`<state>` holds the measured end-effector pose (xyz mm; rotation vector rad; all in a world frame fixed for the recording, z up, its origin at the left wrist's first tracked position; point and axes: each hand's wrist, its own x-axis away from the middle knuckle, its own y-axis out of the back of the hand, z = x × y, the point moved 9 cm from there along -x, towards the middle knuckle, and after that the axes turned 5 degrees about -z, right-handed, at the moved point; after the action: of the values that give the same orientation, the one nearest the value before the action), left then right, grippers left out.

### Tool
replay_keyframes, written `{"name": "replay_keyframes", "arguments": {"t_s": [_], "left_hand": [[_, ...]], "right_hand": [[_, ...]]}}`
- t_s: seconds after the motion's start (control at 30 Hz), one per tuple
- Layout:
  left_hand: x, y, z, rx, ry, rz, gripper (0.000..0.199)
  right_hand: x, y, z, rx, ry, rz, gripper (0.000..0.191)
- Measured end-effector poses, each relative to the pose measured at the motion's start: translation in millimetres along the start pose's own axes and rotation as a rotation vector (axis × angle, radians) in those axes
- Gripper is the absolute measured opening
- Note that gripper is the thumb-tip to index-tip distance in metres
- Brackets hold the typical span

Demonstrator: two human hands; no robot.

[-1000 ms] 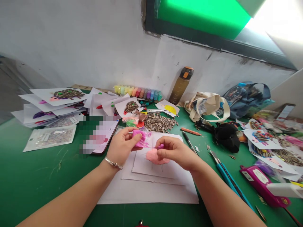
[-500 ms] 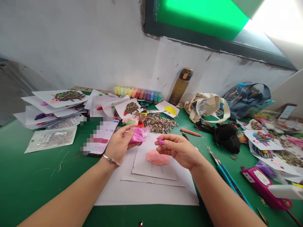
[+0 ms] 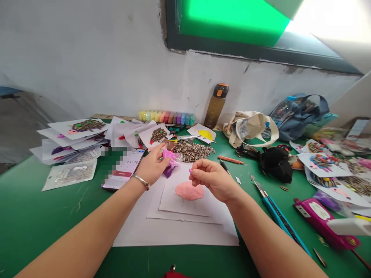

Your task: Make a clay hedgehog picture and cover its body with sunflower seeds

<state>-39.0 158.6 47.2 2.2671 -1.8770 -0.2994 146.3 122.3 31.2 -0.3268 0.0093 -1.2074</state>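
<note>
My left hand (image 3: 151, 166) is stretched forward, palm down, with thumb and fingers at the edge of a small clear bag of bright pink clay (image 3: 171, 157). A purple packet (image 3: 168, 171) shows just under that bag. My right hand (image 3: 210, 179) is closed in a pinch on a small bit of pink clay (image 3: 190, 171). Below it, a flattened salmon-pink clay oval (image 3: 189, 191) lies on a white card (image 3: 174, 206), with pencil lines for legs beneath the oval. The card rests on larger white sheets (image 3: 139, 235).
Sunflower seeds (image 3: 193, 150) are heaped behind the hands. A phone (image 3: 123, 170) and stacked pictures (image 3: 69, 135) lie left. To the right are an orange pencil (image 3: 231, 160), a blue utility knife (image 3: 278, 216) and a magenta glue gun (image 3: 323, 222). A bottle (image 3: 216, 106) stands at the wall.
My left hand has turned palm down and moved forward with the bag of pink clay, lowering it towards the packets by the seeds. The right hand keeps its pinch. The camera view has shifted slightly.
</note>
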Motion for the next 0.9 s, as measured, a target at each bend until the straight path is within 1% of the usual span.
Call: {"name": "replay_keyframes", "arguments": {"t_s": [0.07,0.1,0.13,0.17,0.2,0.23,0.3,0.33,0.37,0.43,0.47,0.53,0.6,0.7,0.77,0.83,0.9], "left_hand": [[6,4.7,-18,-0.229,-0.155,-0.032,0.064],[13,7.9,-30,-0.266,-0.253,-0.071,0.060],[20,10.6,-40,-0.248,-0.313,-0.102,0.053],[27,10.0,-44,-0.195,-0.313,-0.091,0.048],[32,4.9,-42,-0.119,-0.256,-0.033,0.047],[38,-5.4,-35,-0.030,-0.148,0.070,0.048],[53,-33.9,-23,0.206,0.070,0.329,0.047],[61,-46.7,-20,0.303,0.148,0.439,0.046],[65,-53.1,-18,0.370,0.185,0.475,0.045],[68,-59.4,-12,0.456,0.244,0.486,0.036],[68,-60.2,-8,0.479,0.270,0.473,0.031],[68,-61.0,1,0.515,0.329,0.461,0.029],[70,-61.7,7,0.552,0.376,0.478,0.029],[74,-63.3,10,0.584,0.405,0.532,0.028],[75,-62.9,10,0.601,0.411,0.541,0.027],[72,-60.3,13,0.628,0.428,0.505,0.024],[67,-54.7,18,0.646,0.465,0.421,0.021]], "right_hand": [[0,3,1,0.038,0.009,-0.039,0.023],[0,4,2,0.053,0.017,-0.059,0.023],[0,3,3,0.064,0.029,-0.075,0.023],[1,2,5,0.075,0.043,-0.085,0.025],[2,-1,7,0.091,0.058,-0.086,0.027],[3,-6,9,0.115,0.071,-0.079,0.029],[6,-16,10,0.181,0.084,-0.059,0.030],[7,-20,9,0.220,0.086,-0.056,0.029],[8,-23,8,0.261,0.088,-0.063,0.027],[9,-23,6,0.369,0.107,-0.116,0.025],[9,-20,5,0.442,0.128,-0.155,0.024],[8,-16,6,0.605,0.180,-0.222,0.026],[6,-13,5,0.751,0.219,-0.251,0.028],[3,-13,4,0.891,0.244,-0.241,0.033],[2,-14,4,0.937,0.247,-0.222,0.035],[4,-16,5,0.941,0.249,-0.180,0.042],[7,-20,7,0.936,0.271,-0.114,0.051]]}}
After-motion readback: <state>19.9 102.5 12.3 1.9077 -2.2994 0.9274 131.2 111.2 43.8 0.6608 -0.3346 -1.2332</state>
